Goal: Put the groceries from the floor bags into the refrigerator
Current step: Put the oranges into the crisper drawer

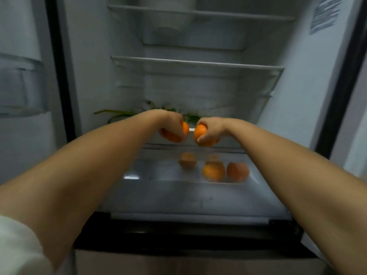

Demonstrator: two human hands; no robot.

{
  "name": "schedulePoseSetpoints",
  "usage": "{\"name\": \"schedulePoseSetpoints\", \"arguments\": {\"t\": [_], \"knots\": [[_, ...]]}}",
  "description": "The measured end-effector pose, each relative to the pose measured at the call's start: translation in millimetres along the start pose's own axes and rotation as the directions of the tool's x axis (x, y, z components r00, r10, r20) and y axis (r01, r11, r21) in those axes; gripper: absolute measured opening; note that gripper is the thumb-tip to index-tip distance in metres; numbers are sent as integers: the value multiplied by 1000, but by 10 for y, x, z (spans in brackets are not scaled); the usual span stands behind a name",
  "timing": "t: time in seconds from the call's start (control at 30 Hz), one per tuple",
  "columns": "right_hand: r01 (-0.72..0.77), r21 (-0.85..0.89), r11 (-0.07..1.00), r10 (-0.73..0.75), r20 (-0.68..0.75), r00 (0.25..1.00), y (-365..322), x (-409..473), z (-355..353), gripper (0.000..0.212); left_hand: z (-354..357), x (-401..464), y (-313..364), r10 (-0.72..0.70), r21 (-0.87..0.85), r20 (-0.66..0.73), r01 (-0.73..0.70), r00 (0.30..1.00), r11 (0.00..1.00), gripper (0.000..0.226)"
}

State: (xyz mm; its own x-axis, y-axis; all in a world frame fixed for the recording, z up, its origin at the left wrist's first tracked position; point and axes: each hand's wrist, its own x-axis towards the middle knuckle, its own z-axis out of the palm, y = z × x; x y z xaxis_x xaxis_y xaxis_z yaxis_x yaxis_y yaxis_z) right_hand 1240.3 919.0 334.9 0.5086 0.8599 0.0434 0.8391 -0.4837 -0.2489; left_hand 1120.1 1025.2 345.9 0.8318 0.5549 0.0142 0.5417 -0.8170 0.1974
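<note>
Both my arms reach into the open refrigerator (89,80). My left hand (170,122) grips an orange (175,134) from above. My right hand (210,129) grips a second orange (201,132), a short gap to the right of the first. Both oranges hang just above the lowest glass shelf (190,129). Under them, a clear drawer (158,171) holds three round orange fruits (214,171), seen through its cover at the right. Leafy greens (119,113) lie on the shelf behind my hands. No floor bags are in view.
Two glass shelves (196,65) sit higher up, with a white container (168,26) at the top. The door's bins (21,86) stand at the left. A label (325,14) is stuck on the fridge's right inner wall.
</note>
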Motion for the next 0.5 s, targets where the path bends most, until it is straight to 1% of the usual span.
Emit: {"name": "schedulePoseSetpoints", "arguments": {"t": [0.07, 0.13, 0.2, 0.3, 0.33, 0.37, 0.43, 0.47, 0.5], "knots": [[-31, -6, 999, 32, 199, 979, -25, 250, 96, 57, 51, 191, -120, -49, -53, 194, 60, 980, 997, 52], [-67, -43, 997, 78, 361, 929, -72, 428, 187, 58, 170, 354, -190, -56, -96, 385, 100, 921, 990, 41], [-75, -82, 994, 104, 450, 887, -97, 577, 259, 64, 306, 526, -210, -40, -74, 513, 91, 857, 993, 28], [-50, -127, 991, 111, 541, 834, -96, 740, 389, 66, 464, 715, -220, -46, 5, 622, 55, 782, 998, 14], [-35, -140, 990, 109, 570, 814, -89, 785, 445, 64, 506, 757, -229, -59, 30, 649, 51, 759, 998, 16], [-18, -146, 989, 103, 603, 791, -81, 819, 510, 63, 556, 797, -252, -71, 40, 676, 60, 734, 997, 24], [10, -147, 989, 91, 666, 740, -78, 871, 641, 64, 640, 819, -299, -116, 65, 717, 99, 687, 993, 48], [31, -153, 988, 84, 688, 721, -88, 873, 705, 68, 680, 812, -315, -134, 79, 732, 112, 668, 991, 58], [73, -174, 982, 71, 698, 712, -105, 858, 750, 76, 718, 812, -325, -150, 96, 745, 118, 650, 988, 68]]}}
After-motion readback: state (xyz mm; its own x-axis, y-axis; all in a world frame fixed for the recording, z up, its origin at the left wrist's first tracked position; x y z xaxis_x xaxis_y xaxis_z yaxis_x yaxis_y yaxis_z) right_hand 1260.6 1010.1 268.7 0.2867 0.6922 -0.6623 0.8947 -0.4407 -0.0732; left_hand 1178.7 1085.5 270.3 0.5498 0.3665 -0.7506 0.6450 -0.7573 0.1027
